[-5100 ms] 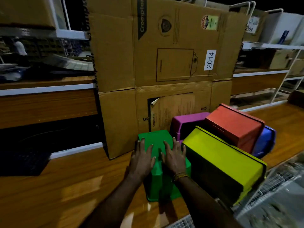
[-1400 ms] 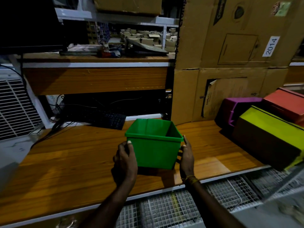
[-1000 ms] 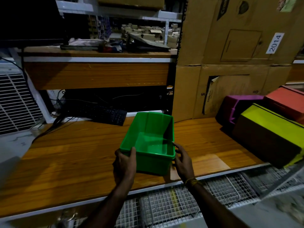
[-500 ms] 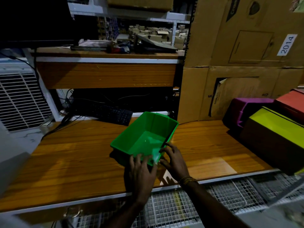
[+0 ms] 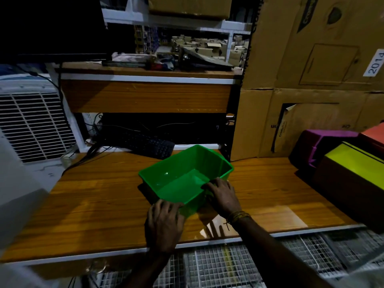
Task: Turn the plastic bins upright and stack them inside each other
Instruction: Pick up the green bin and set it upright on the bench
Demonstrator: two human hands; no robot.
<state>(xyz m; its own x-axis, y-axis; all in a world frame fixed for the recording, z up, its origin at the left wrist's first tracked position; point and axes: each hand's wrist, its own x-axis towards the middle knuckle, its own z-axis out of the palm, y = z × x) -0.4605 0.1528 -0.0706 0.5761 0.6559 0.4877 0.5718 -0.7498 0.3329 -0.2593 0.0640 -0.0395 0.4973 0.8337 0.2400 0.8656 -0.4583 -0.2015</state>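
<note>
A green plastic bin [image 5: 182, 175] stands upright and open on the wooden table [image 5: 99, 196], turned at an angle. My left hand [image 5: 164, 223] rests against its near corner with fingers curled at the rim. My right hand [image 5: 222, 194] holds the right near rim, fingers over the edge. At the right a purple bin [image 5: 324, 138], a yellow bin [image 5: 357, 165] and an orange bin [image 5: 374, 132] lie overturned or on their sides against each other.
A black keyboard [image 5: 145, 144] with cables lies at the back of the table under a wooden shelf [image 5: 145, 96]. Large cardboard boxes [image 5: 311, 69] rise behind the bins. A white vented unit [image 5: 31, 121] stands at the left. Wire mesh [image 5: 228, 265] runs below the table's front edge.
The green bin, earlier upside down by the other bins, was turned upright and carried left. Over the last second it was set down on the table and rotated at an angle.
</note>
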